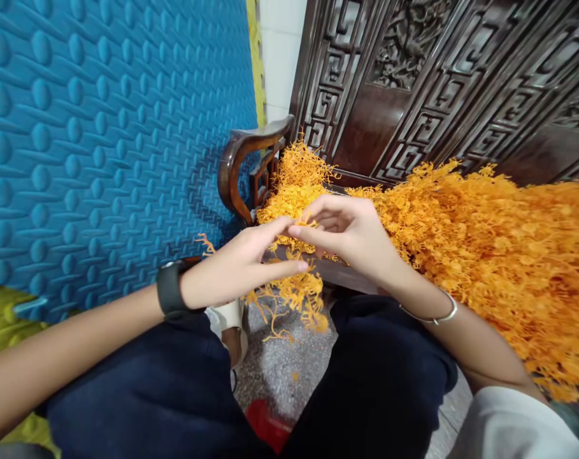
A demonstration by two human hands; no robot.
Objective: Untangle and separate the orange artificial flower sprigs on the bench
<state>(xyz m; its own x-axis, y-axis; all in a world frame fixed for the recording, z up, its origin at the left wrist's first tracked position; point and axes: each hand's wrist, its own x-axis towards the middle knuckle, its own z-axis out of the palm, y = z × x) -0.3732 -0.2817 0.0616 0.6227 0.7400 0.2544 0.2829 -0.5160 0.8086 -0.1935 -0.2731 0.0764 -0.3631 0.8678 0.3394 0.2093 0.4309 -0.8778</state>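
Observation:
My left hand [244,258], with its thumb stretched out, reaches in from the left over the edge of the bench. A bunch of orange stringy pieces [301,296] hangs under it, and some strands stick out behind the wrist. It seems held by the lower fingers, which are hidden. My right hand [349,233] has its thumb and forefinger pinched together on a small orange stringy piece [308,223]. Its fingertips meet the tip of my left forefinger. Beyond the hands lies a pile of such orange pieces [293,197] with thin curly ends.
A dark carved wooden bench back [375,121] stands behind the piles, with a curved armrest [234,162] at its left end. A larger orange heap [499,255] covers the bench on the right. Blue foam matting [102,127] lies left. Something red [267,424] is on the speckled floor between my legs.

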